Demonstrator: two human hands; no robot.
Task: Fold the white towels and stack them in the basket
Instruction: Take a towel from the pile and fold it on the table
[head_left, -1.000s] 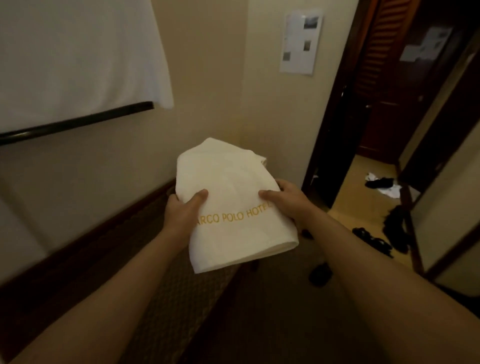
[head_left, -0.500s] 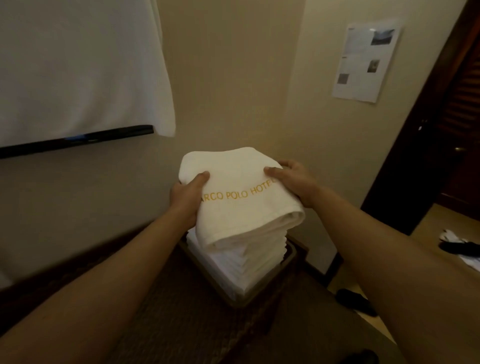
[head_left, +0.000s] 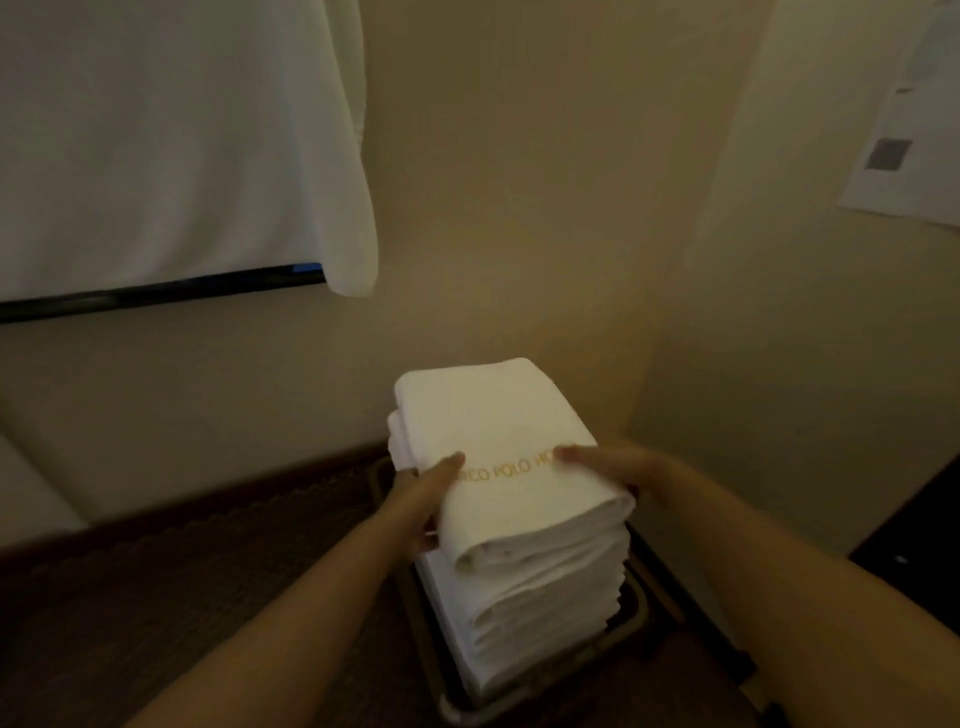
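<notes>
I hold the folded towel (head_left: 511, 457) on top of the stack of towels (head_left: 540, 618), which sits in the basket (head_left: 636, 610) low in the corner of the room. Its rounded fold faces me and its long axis runs away from me toward the wall. The gold lettering across its top is blurred, and my thumbs cover both ends of it, so I can only make out part of the wording. My left hand (head_left: 423, 499) grips the towel's left side, thumb on top and fingers tucked out of sight underneath. My right hand (head_left: 618, 470) grips the right side the same way, thumb lying flat over the letters, the other fingers hidden behind the cloth. Most of the basket is masked by the stack; only its dark rim shows. A white sheet (head_left: 171, 140) hangs upper left over a black bar (head_left: 156, 291), both cut off by the frame edge. A blurred paper notice (head_left: 909, 130) on the right wall is also cut off
</notes>
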